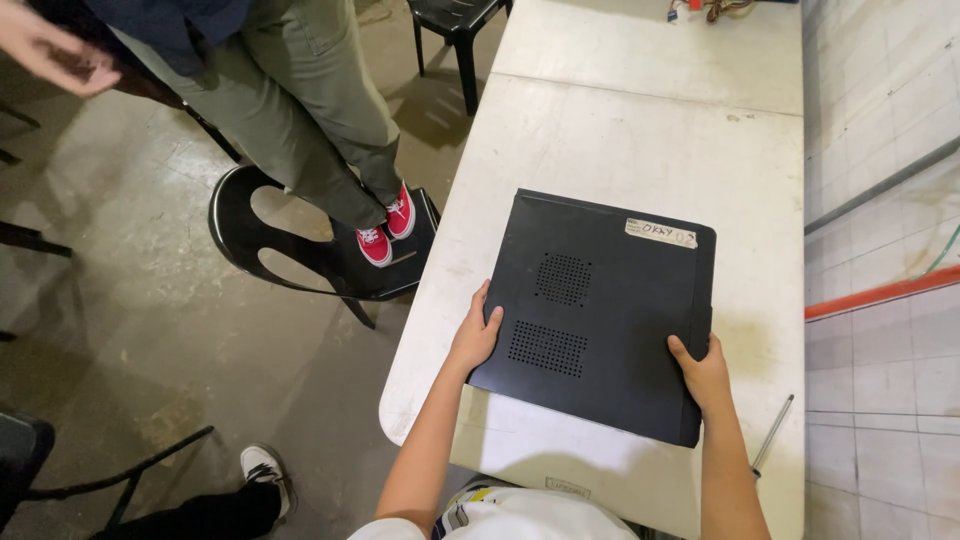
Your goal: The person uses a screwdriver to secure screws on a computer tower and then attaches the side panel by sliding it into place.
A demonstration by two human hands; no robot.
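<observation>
Both forearms run out of the bottom edge, and a white garment hides the near table edge. Left hand clamps the black computer case on its near-left edge, thumb on top, fingers curled out of sight beneath. Right hand grips the near-right corner the same way. The case lies flat on the white table, two perforated vent patches and a pale label on top. A screwdriver lies just right. Farther off, red shoes rest on a black chair
</observation>
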